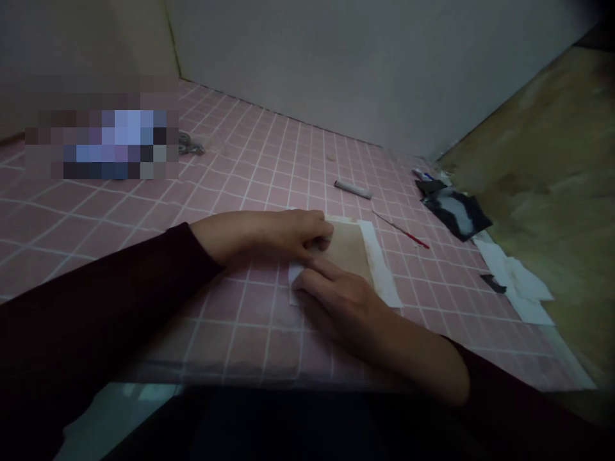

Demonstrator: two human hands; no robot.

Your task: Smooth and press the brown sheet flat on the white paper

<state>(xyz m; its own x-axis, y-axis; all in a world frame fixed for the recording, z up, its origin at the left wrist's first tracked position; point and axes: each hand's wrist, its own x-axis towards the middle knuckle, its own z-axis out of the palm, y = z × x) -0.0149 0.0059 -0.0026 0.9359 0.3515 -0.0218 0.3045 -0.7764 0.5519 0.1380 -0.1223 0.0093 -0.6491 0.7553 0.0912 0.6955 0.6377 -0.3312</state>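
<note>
A flat tan sheet (350, 251) lies on a larger white sheet (380, 272) near the front of the table. My left hand (307, 232) reaches across the upper left of the sheets, with its fingers curled down over them. Close below it, my right hand (343, 298) rests at the lower left, its fingers bent and pressed together on the white sheet's edge. Both hands cover the left part of the sheets. Whatever is between the fingers is hidden.
A pink checked cloth (269, 173) covers the table. Beyond the sheets lie a grey rod-like piece (353, 189) and a thin tool with a red handle (417, 241). Black sheet pieces (456, 214) and white papers (516, 282) lie along the right wall. Scissors (192, 146) lie far left.
</note>
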